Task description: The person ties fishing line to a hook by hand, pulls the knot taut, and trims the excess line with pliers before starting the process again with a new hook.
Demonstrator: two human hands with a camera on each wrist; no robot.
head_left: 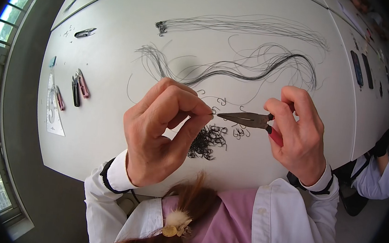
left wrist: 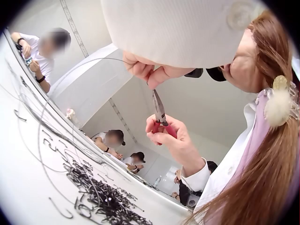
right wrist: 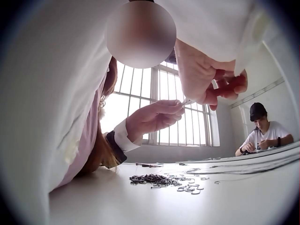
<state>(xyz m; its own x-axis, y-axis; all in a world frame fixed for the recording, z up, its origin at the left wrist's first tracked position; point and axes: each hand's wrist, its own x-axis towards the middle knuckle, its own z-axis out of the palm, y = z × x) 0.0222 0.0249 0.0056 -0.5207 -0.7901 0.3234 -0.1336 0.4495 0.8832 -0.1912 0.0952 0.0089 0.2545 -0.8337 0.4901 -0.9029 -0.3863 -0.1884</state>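
My left hand (head_left: 159, 123) pinches a thin dark fishing line (left wrist: 89, 61) between thumb and forefinger; it arcs away from the fingers in the left wrist view. A tiny dark bit shows at those fingertips, too small to tell whether it is a hook. My right hand (head_left: 299, 135) grips needle-nose pliers (head_left: 245, 119) by their red handles, the narrow tips pointing left, right at the left fingertips. Below the hands lies a heap of black fish hooks (head_left: 207, 142) on the white table (head_left: 112, 114). Several loose hooks (head_left: 240, 133) are scattered beside the heap.
Beyond the hands stretch a wavy bundle of dark line (head_left: 235, 73) and a straighter bundle (head_left: 240, 26) with hooks at its left end. At left lie black snips (head_left: 75, 91), pink snips (head_left: 83, 84) and a clear set square (head_left: 54, 114). Other people sit further off.
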